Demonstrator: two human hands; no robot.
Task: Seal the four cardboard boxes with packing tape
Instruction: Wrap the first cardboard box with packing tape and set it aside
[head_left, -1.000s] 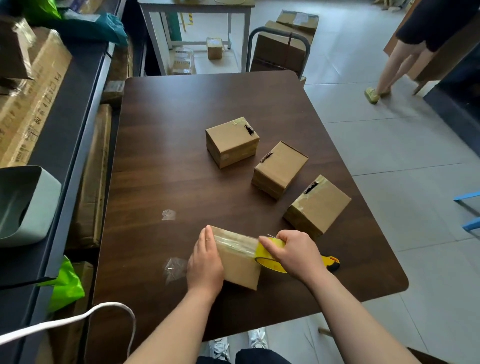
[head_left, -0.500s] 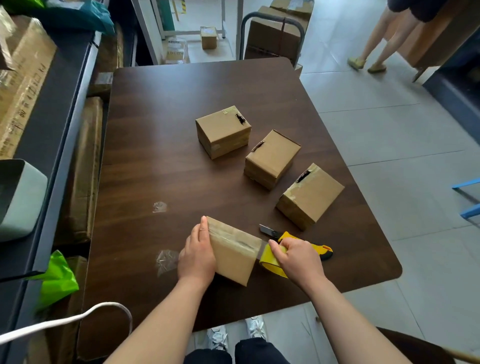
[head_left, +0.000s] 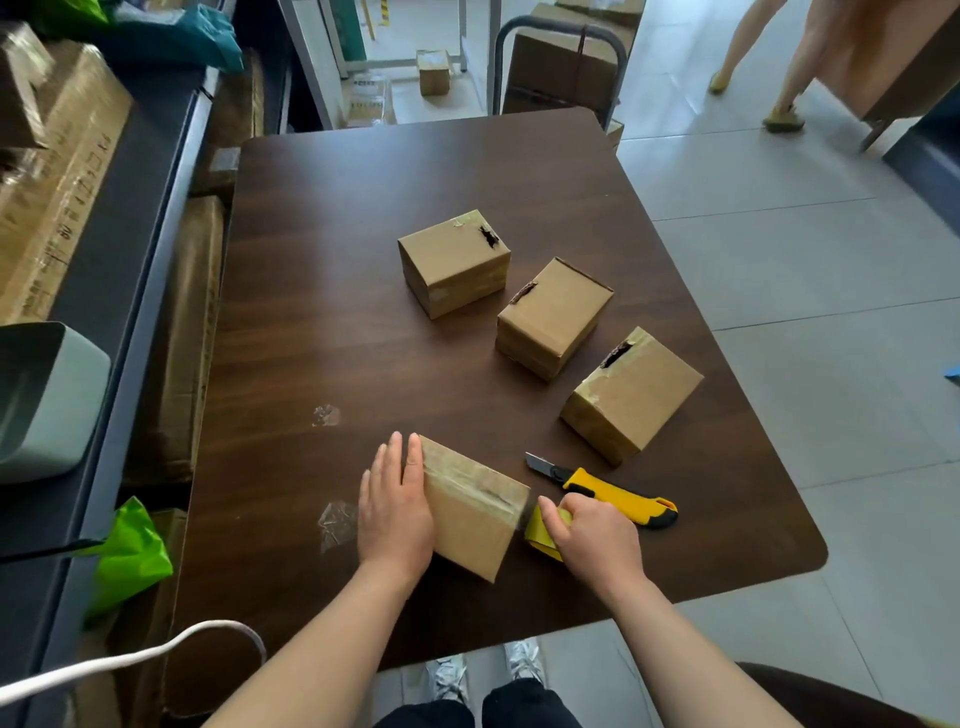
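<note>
Left hand (head_left: 395, 514) flat against taped box (head_left: 475, 525), right hand (head_left: 597, 540) gripping yellow tape roll (head_left: 540, 532), shelf carton (head_left: 57, 171) print unreadable.

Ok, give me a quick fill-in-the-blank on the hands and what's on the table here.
1. The left hand lies flat against the nearest box; the right hand grips a roll of ____.
2. Farther off on the table stand ____ more boxes.
3. The handle of the knife is mostly ____.
Missing: tape; three; yellow.
</note>
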